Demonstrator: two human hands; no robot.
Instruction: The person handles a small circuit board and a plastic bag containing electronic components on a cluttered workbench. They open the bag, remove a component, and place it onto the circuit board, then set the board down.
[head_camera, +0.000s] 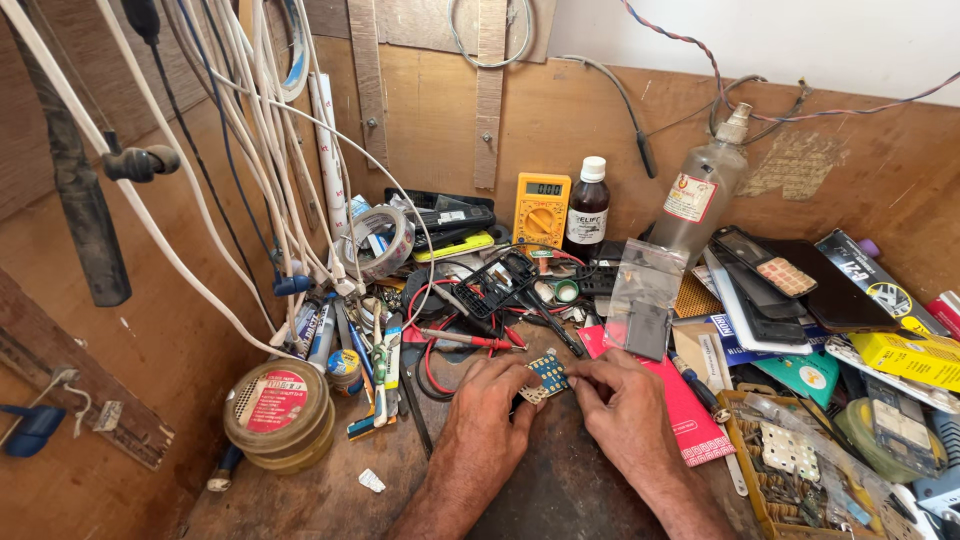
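Observation:
A small blue circuit board (548, 375) with rows of pale pads sits between both my hands above the dark wooden bench. My left hand (487, 400) pinches its left edge with thumb and fingers. My right hand (622, 403) grips its right edge with the fingertips. Just beyond the board lie red and black multimeter probes (470, 340) with looped red leads.
A yellow multimeter (541, 208), a dark bottle (587, 207) and a clear plastic bottle (703, 193) stand at the back. White cables (250, 150) hang at left. A round tin (277, 405) sits front left. Phones, boxes and a parts tray (790, 460) crowd the right.

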